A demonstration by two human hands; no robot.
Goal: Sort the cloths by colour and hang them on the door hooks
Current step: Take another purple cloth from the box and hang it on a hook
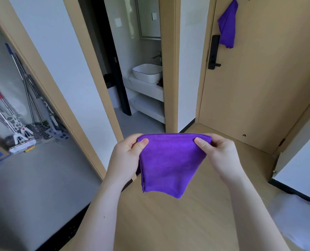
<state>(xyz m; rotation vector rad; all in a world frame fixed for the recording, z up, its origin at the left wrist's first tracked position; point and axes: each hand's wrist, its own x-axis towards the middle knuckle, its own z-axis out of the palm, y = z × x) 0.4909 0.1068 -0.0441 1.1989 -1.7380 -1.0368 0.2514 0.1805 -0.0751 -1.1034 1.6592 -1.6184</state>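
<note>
While both hands (170,153) pinch the folded cloth's (166,165) top corners, next comes hooking it beside the hung cloth (227,26), upper right.

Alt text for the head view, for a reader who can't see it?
The left hand and right hand pinch the top corners of a folded purple cloth. Ahead, a second purple cloth hangs high on a tan door.

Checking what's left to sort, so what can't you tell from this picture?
Head view:
- Hooks: cut off by the top edge, above the hung cloth.
- Fingers of left hand and right hand: hidden behind the held cloth.
- Mops at left: blurred.
</note>
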